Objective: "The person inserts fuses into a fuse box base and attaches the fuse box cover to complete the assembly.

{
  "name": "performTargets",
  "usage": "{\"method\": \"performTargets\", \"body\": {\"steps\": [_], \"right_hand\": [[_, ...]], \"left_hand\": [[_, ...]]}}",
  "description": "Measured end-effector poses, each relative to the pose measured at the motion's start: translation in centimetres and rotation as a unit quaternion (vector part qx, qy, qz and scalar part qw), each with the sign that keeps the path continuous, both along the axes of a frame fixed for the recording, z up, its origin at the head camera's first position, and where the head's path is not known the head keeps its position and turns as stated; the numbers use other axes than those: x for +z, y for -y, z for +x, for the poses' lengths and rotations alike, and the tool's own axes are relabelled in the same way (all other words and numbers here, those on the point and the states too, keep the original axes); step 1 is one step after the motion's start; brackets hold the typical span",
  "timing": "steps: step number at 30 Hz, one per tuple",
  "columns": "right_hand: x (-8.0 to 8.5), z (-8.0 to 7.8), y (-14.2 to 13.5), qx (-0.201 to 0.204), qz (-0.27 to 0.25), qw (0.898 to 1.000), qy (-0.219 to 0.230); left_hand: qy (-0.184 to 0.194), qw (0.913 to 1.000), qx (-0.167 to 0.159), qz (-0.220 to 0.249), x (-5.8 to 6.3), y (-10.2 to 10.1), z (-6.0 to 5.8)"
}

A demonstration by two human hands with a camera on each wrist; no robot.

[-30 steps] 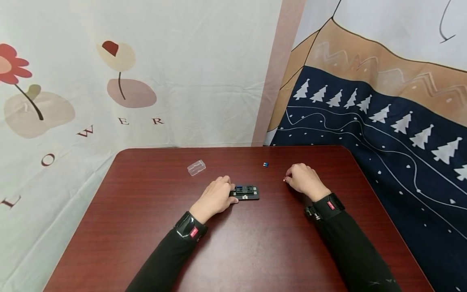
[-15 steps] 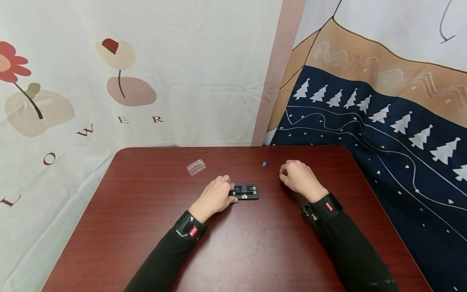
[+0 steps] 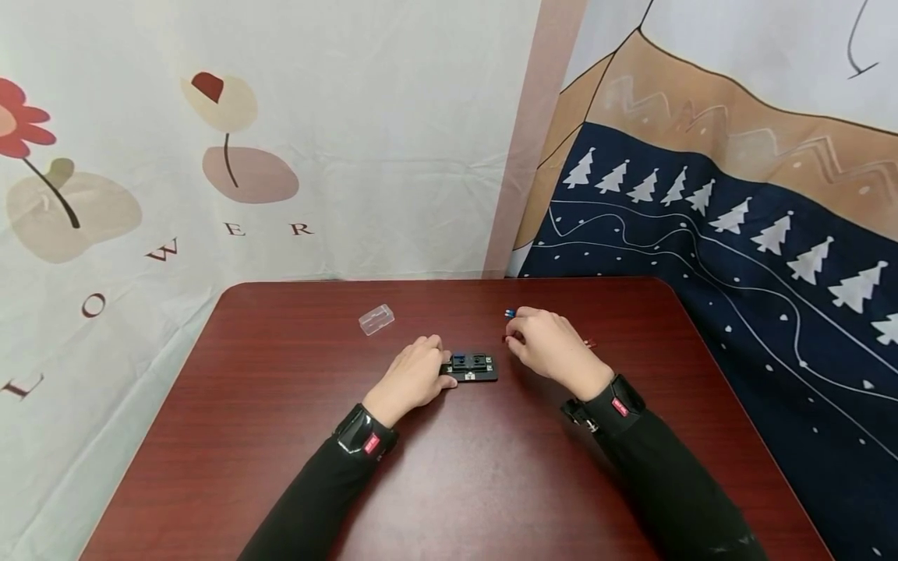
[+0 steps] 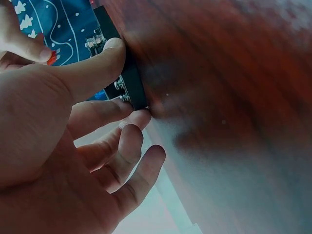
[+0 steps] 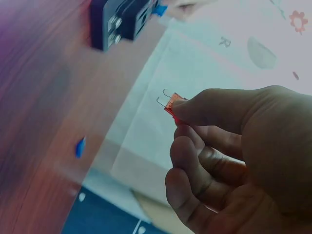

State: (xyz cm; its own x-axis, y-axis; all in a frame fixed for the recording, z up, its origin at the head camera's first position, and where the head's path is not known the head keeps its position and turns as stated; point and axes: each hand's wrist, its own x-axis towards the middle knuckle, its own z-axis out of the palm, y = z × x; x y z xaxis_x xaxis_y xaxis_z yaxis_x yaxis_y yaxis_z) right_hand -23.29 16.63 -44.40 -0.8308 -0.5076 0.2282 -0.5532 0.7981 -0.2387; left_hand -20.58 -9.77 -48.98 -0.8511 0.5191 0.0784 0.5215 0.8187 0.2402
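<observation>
My left hand (image 3: 412, 376) grips the left end of a black fuse holder block (image 3: 479, 375) with screw terminals, thumb on the near side. A blue piece (image 4: 100, 94) sits in the block beside my fingers. My right hand (image 3: 550, 347) pinches a small red blade fuse (image 5: 173, 102) between thumb and index finger, its two metal prongs pointing away from the hand. That hand hovers right of the block, apart from it. A small blue fuse (image 3: 509, 313) lies on the table just beyond the right hand. Another small red piece (image 3: 591, 343) shows behind the right hand.
A clear plastic cover (image 3: 376, 319) lies on the brown table (image 3: 295, 436), beyond the left hand. The table's far edge meets a pale printed cloth (image 3: 393, 156) and a dark blue cloth with white trees (image 3: 701, 234).
My right hand has moved left toward the block, bringing the red blade fuse with it. A red piece on the table has come into view behind it. My left hand keeps its place.
</observation>
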Motion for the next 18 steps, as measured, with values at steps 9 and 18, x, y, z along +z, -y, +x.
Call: {"method": "performTargets", "body": {"steps": [9,18], "right_hand": [[-0.6,0.3,2.6,0.045,0.025,0.999,-0.008],[-1.5,-0.2,4.1,0.062,0.062,0.996,-0.016]], "left_hand": [[-0.008,1.0000,-0.002,0.002,-0.1,0.1,0.1],[-0.018,0.9998,-0.008,-0.002,-0.2,0.2,0.0]]}}
